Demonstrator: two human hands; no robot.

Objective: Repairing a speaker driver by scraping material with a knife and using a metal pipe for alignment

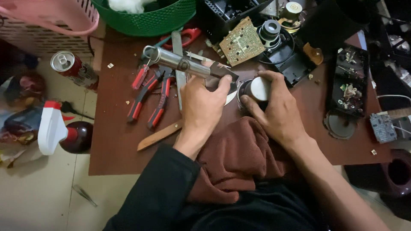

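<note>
Our left hand closes around the dark handle end of a metal cylinder tool, whose shiny barrel slants up and away to the left above the table, its open ring end highest — held that way, it seems, so the working end sits down by the other hand. Our right hand wraps its fingers about a small round motor part with a pale flat top, pinning it against the brown table, probably to keep it from turning. Just below both wrists a rust-brown cloth lies bunched at the table edge, perhaps as padding over the lap. Left of the tool rest red-handled pliers and a wooden-handled knife — close by, within reach. Beyond the part lie a tan circuit board and black casing pieces, with a green basket at the far edge.
</note>
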